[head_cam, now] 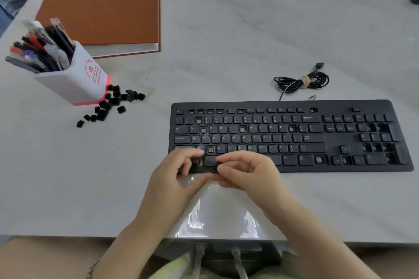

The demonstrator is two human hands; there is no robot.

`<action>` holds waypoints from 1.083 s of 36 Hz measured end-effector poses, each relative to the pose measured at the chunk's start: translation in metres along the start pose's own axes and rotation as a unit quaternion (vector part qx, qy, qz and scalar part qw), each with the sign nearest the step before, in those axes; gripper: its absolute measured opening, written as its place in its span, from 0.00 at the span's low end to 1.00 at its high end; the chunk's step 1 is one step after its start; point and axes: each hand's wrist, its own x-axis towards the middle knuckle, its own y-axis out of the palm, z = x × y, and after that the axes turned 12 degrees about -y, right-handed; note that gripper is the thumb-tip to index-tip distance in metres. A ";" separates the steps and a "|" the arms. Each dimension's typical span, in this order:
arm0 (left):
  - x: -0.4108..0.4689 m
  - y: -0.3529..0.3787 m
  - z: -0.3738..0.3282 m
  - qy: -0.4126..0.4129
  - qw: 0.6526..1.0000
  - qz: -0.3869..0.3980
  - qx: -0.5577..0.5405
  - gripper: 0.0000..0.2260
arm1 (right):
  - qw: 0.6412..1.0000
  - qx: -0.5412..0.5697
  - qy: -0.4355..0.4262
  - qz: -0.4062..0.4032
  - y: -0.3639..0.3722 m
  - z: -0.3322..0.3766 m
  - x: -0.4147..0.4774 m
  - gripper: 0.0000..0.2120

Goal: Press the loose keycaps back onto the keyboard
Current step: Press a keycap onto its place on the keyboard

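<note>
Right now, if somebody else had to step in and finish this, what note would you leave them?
Left hand: fingers curled over the bottom-left corner of the keyboard; grip unclear.
Right hand: fingertips pinched beside it at the bottom row; whether they hold a keycap is unclear.
Loose keycaps lie piled beside the pen cup.
Done: most keys are seated.
To do: bare sockets in the letter rows, function row and number pad.

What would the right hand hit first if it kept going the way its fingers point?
Probably the left hand: the right hand points its curled fingers leftward across the black keyboard's near-left corner, straight at the left fingertips. Gap and height are unclear.
</note>
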 end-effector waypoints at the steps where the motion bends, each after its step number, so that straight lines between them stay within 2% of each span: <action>1: -0.001 0.000 0.001 -0.026 1.000 -0.007 -0.013 0.12 | 1.000 -0.005 -0.005 -0.014 -0.004 -0.001 0.000 0.08; 6: -0.003 -0.005 0.009 -0.129 0.989 -0.024 -0.066 0.13 | 0.997 -0.033 -0.017 -0.069 -0.020 -0.003 0.006 0.10; 12: -0.003 -0.009 0.017 -0.149 0.986 -0.053 -0.055 0.14 | 0.987 -0.127 -0.074 -0.063 -0.019 -0.003 0.021 0.11; 17: -0.003 -0.012 0.019 -0.164 0.977 -0.073 -0.115 0.11 | 0.939 -0.295 -0.174 -0.034 -0.009 -0.011 0.034 0.08; 22: -0.004 -0.014 0.019 -0.179 0.965 -0.112 -0.155 0.07 | 0.870 -0.422 -0.254 0.005 -0.002 -0.023 0.043 0.09; 26: -0.005 -0.017 0.020 -0.184 0.963 -0.134 -0.146 0.08 | 0.846 -0.453 -0.281 -0.003 0.000 -0.032 0.046 0.08; 32: -0.004 -0.018 0.023 -0.206 0.957 -0.119 -0.163 0.11 | 0.833 -0.461 -0.304 -0.025 0.000 -0.040 0.049 0.08; 39: -0.002 -0.018 0.010 -0.145 0.972 -0.102 -0.156 0.18 | 0.800 -0.483 -0.355 -0.035 -0.002 -0.044 0.050 0.08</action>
